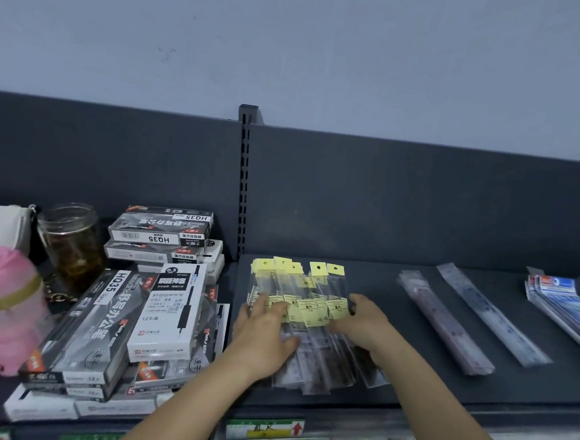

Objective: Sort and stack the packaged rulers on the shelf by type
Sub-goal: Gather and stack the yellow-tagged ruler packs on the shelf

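A loose pile of clear-packaged rulers with yellow header tags (305,293) lies fanned out on the dark shelf (391,371). My left hand (263,338) lies flat on the pile's left side, fingers spread. My right hand (365,319) presses against the pile's right side, fingers on the packets. Further right lie a reddish-tinted ruler stack (446,323), a bluish clear ruler pack (495,313) and, at the far right edge, a stack of blue-printed ruler packs (566,304).
Stacked pen boxes (138,309) crowd the shelf section to the left, with a glass jar (72,242) and a pink container (1,302) beyond. A slotted upright post (243,182) divides the sections. A price label (265,429) hangs on the front edge.
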